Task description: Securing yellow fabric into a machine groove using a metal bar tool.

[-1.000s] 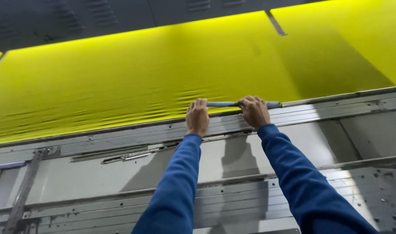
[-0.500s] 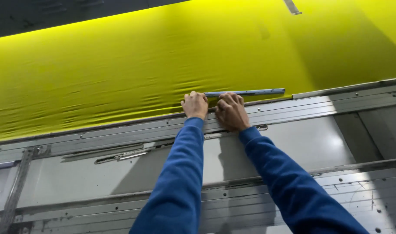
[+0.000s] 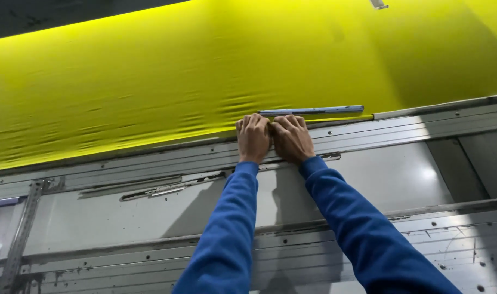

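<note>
A wide sheet of bright yellow fabric (image 3: 205, 81) stretches across the upper part of the view, wrinkled along its lower edge. A thin blue-grey flat bar (image 3: 313, 110) lies along that edge. My left hand (image 3: 253, 137) and my right hand (image 3: 290, 138) sit side by side, fingers curled and pressing on the fabric's lower edge just left of the bar, where it meets the metal rail (image 3: 400, 129). Both arms wear blue sleeves. What the fingertips pinch is hidden.
Below the fabric runs a grey metal frame with several horizontal rails and panels (image 3: 139, 218). A perforated vertical bracket (image 3: 20, 239) stands at the lower left. A dark surface (image 3: 41, 16) lies beyond the fabric's top edge.
My two hands have closed together until they touch, and the right hand has slid left off the blue bar, so more of the bar shows. The view has tilted slightly.
</note>
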